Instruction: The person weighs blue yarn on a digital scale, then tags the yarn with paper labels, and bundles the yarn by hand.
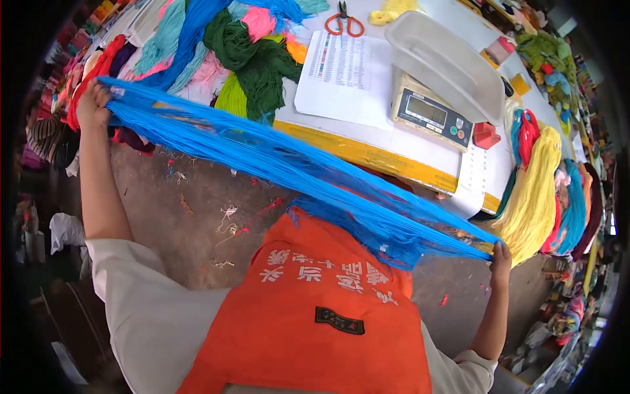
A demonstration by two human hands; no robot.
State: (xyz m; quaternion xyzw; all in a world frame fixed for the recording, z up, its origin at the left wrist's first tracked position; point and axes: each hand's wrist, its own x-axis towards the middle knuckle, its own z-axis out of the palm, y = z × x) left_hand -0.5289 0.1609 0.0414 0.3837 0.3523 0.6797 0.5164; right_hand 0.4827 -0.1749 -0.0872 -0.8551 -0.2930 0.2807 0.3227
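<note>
A long skein of bright blue yarn [262, 154] is stretched taut in front of my body, slanting down from upper left to lower right. My left hand [93, 105] is closed round its left end, out at the table's left side. At the other end, my right hand [502, 259] grips the loop near the hanging yellow yarn [533, 197]. Some blue strands [387, 243] sag below the main band, against my orange apron [315, 308]. The strands lie spread apart between the hands, with gaps showing the floor.
On the table edge [367, 154] stand a digital scale [430, 111] with a translucent tray [446, 62], a printed sheet [341, 72] and red-handled scissors [344, 23]. Dark green yarn [252, 65] and other coloured skeins lie at the left. Thread scraps [226, 220] litter the floor.
</note>
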